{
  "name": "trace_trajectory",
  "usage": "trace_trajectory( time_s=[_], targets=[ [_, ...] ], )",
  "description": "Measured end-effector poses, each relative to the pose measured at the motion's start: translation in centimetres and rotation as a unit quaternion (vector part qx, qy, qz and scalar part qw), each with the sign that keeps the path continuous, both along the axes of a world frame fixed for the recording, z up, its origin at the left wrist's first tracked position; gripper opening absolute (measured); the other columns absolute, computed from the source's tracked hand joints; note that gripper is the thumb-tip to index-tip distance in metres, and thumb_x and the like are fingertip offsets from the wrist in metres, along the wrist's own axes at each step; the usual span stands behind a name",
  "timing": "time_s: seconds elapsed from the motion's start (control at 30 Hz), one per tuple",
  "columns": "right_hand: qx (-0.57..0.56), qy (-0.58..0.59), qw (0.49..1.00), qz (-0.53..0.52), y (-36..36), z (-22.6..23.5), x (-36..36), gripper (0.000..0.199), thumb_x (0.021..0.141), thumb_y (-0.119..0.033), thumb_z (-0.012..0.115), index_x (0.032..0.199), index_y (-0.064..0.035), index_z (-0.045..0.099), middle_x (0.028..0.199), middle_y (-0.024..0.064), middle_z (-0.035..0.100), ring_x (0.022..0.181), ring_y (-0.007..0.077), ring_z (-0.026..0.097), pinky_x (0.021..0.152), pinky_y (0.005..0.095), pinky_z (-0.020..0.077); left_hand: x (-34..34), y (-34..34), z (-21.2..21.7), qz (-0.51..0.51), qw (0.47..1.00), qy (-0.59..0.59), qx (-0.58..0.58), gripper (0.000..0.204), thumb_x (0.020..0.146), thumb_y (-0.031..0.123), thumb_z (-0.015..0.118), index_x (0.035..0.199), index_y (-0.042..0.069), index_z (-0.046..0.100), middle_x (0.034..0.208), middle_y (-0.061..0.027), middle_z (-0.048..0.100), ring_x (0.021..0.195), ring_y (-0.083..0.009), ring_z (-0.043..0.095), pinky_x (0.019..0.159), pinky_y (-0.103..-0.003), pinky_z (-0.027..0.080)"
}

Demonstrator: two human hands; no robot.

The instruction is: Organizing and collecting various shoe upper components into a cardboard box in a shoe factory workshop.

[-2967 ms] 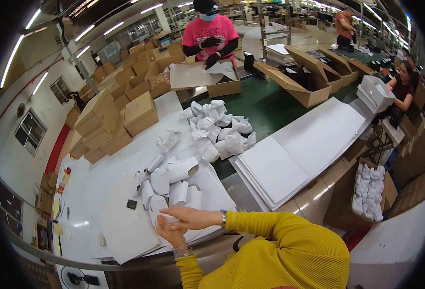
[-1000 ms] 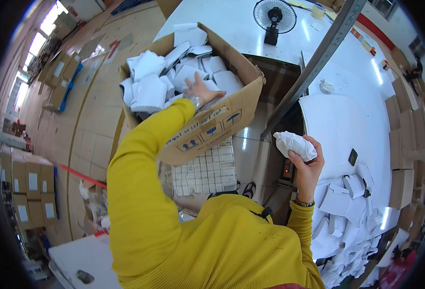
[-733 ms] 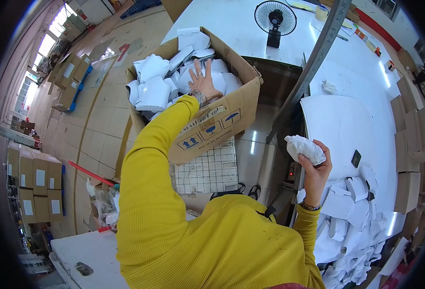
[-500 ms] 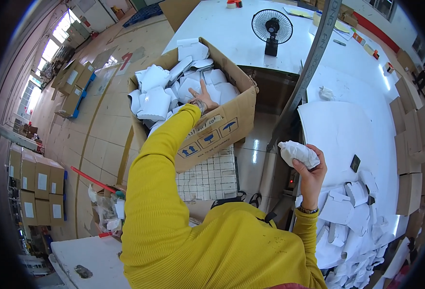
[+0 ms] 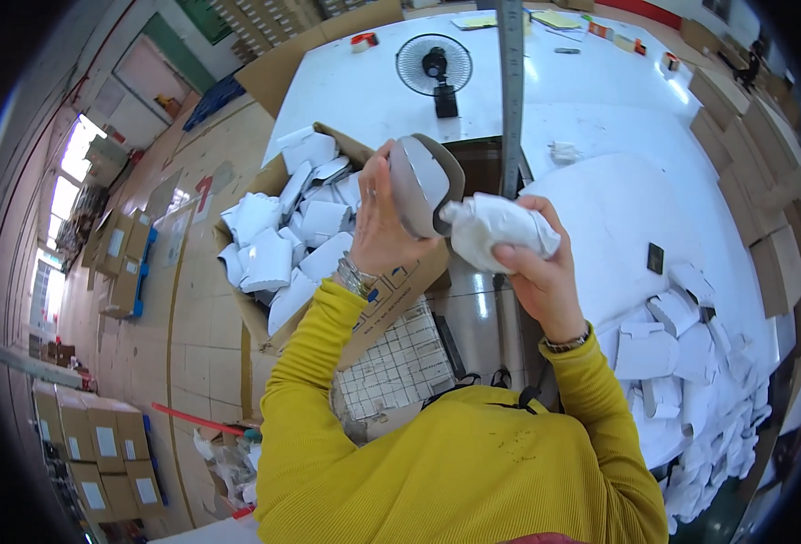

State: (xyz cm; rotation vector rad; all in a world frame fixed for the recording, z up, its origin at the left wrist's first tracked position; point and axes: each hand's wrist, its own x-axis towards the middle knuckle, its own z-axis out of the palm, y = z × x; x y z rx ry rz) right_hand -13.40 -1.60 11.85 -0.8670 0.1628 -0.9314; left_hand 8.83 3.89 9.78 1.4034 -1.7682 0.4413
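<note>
My left hand [image 5: 380,213] is closed round a curved white cardboard sleeve [image 5: 416,186], held up with its open end toward the right. In my right hand [image 5: 541,272] is a bundle wrapped in white paper [image 5: 500,231]; what the paper covers is hidden. The bundle's left end is right at the sleeve's open end, and whether it has entered cannot be told. Behind and left of my left hand stands a large cardboard box [image 5: 391,308] filled with similar white sleeves [image 5: 264,258].
A white table [image 5: 600,127] carries a black fan [image 5: 434,68], a dark flat object [image 5: 655,257] and, at right, a pile of white card pieces [image 5: 645,349]. A metal post [image 5: 510,100] rises ahead of my hands. Stacked cartons [image 5: 101,444] stand at lower left.
My left hand has come up out of the box with a white sleeve. My right hand has moved left and up, bringing the wrapped bundle to the sleeve. The view has shifted too.
</note>
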Motion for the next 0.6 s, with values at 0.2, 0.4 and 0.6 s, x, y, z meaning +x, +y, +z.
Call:
trace_trajectory(
  time_s=[0.2, 0.4, 0.6],
  targets=[
    [-0.309, 0.133, 0.856, -0.393, 0.5, -0.9, 0.8, 0.04, 0.075, 0.004, 0.066, 0.109, -0.0009, 0.046, 0.101, 0.006, 0.055, 0.091, 0.0118, 0.056, 0.077, 0.0249, 0.0472, -4.3, -1.8, -2.0, 0.065, 0.996, 0.056, -0.032, 0.128, 0.047, 0.011, 0.079, 0.142, 0.011, -0.006, 0.14, -0.0269, 0.017, 0.124, -0.0452, 0.025, 0.1, -0.053, 0.027],
    [-0.228, 0.171, 0.916, -0.282, 0.9, -0.9, -0.3, 0.039, 0.076, 0.002, 0.067, 0.11, 0.0014, 0.048, 0.1, 0.007, 0.058, 0.09, 0.0102, 0.055, 0.079, 0.024, 0.0457, -6.2, -3.7, -3.8, 0.034, 0.992, 0.082, -0.087, 0.126, 0.047, 0.013, 0.081, 0.141, 0.013, -0.003, 0.139, -0.0271, 0.019, 0.123, -0.0451, 0.027, 0.099, -0.054, 0.028],
    [-0.02, 0.027, 0.988, -0.149, -0.2, 0.1, -1.1, 0.038, 0.078, -0.001, 0.067, 0.111, 0.0007, 0.048, 0.1, 0.0058, 0.057, 0.094, 0.0101, 0.054, 0.081, 0.0232, 0.0441, -7.6, -4.6, -4.7, 0.001, 0.991, 0.12, -0.05, 0.124, 0.051, 0.016, 0.081, 0.142, 0.013, -0.004, 0.138, -0.0269, 0.02, 0.123, -0.0446, 0.028, 0.098, -0.052, 0.029]
  ],
)
